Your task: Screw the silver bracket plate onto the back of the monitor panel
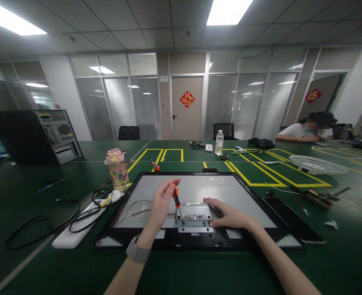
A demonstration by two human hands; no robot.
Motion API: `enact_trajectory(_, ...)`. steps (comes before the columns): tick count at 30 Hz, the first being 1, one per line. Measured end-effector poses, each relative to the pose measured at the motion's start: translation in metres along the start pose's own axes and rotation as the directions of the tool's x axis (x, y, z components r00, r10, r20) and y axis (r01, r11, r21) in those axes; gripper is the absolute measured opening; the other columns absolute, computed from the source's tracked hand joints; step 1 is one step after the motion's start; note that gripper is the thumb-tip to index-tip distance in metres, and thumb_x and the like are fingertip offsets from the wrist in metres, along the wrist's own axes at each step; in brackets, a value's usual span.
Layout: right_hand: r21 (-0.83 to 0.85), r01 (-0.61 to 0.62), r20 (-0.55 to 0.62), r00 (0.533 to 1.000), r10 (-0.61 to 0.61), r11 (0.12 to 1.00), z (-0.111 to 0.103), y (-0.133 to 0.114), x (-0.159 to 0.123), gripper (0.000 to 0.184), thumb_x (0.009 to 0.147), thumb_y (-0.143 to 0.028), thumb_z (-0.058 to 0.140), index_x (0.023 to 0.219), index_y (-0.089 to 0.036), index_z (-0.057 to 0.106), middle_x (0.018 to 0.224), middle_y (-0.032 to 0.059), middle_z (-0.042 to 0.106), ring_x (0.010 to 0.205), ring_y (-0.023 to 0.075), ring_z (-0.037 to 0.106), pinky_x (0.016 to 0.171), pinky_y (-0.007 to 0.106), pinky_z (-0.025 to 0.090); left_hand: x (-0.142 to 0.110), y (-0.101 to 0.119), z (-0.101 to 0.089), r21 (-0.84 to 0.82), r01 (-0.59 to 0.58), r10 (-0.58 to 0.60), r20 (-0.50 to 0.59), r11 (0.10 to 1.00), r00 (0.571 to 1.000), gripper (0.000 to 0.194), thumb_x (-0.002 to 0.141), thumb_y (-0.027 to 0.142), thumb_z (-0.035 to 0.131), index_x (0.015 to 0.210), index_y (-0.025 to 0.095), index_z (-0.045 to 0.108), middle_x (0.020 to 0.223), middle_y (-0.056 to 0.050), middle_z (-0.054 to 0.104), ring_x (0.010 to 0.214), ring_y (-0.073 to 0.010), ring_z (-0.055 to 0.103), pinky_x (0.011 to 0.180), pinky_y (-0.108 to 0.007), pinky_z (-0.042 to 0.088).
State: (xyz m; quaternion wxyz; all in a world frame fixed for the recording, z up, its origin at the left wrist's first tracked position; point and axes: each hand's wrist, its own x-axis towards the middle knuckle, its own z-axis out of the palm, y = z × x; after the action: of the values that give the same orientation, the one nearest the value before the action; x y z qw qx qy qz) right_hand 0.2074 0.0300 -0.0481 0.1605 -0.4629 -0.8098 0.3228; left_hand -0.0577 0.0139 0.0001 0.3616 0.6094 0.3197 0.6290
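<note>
A monitor panel [196,189] lies flat in front of me, silver back up inside a black frame. On its lower middle sits a metal bracket [195,224] with video ports along it. My left hand [162,203] is closed around the orange and black handle of a screwdriver [176,198]. The tool leans slightly, its tip down at the bracket's left part; the screw under it is too small to make out. My right hand [230,214] rests with fingers spread against the bracket's right side. Thin cables [138,214] run across the panel to the bracket's left.
Left of the panel are a white power strip [76,233] with black cable, a pink-lidded bottle [118,170] and a computer case [30,137]. A black flat part [293,219] lies at right. Behind stand a water bottle [219,143] and a red-handled screwdriver [155,166]. A person sits far right.
</note>
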Motion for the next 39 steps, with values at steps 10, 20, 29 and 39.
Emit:
enact_trajectory(10,0.007,-0.01,0.001,1.0,0.01,1.0,-0.002,-0.005,-0.002,0.084,0.068,-0.046,0.071,0.139,-0.02,0.037,0.148,0.0111,0.033,0.135,0.0287,0.031,0.113,0.043,0.022,0.0,-0.007,-0.001,-0.04,0.031,-0.033,-0.06,0.999,0.998,0.03,0.088,0.04,0.047,0.097,0.015,0.062,0.087,-0.006,0.064,0.085,-0.0196,0.057,0.077,-0.029,0.043)
enact_trajectory(20,0.015,0.015,-0.01,1.0,-0.015,1.0,-0.001,0.001,-0.001,0.085,0.067,-0.049,0.071,0.139,-0.02,0.037,0.148,0.0096,0.034,0.135,0.03,0.031,0.113,0.042,0.022,0.001,-0.007,0.001,0.112,-0.015,0.028,-0.115,0.994,0.993,0.024,0.087,0.039,0.05,0.093,0.018,0.06,0.076,-0.001,0.058,0.071,-0.0152,0.056,0.068,-0.025,0.044)
enact_trajectory(29,-0.002,-0.002,-0.014,1.0,0.002,1.0,-0.001,-0.001,-0.001,0.084,0.067,-0.045,0.071,0.139,-0.02,0.037,0.148,0.0099,0.034,0.135,0.0298,0.03,0.113,0.042,0.022,0.002,-0.007,0.0,0.039,-0.001,0.004,-0.071,0.999,0.997,0.029,0.088,0.039,0.046,0.094,0.015,0.061,0.092,-0.009,0.067,0.091,-0.022,0.06,0.084,-0.033,0.042)
enact_trajectory(39,0.003,0.015,-0.022,1.0,-0.015,1.0,0.001,0.005,0.0,0.085,0.067,-0.048,0.071,0.139,-0.018,0.037,0.148,0.0109,0.034,0.135,0.0295,0.031,0.114,0.041,0.021,0.0,-0.003,0.001,0.185,-0.07,0.09,-0.101,0.98,0.991,0.02,0.08,0.035,0.058,0.08,0.018,0.068,0.079,-0.002,0.057,0.075,-0.0164,0.055,0.071,-0.026,0.044)
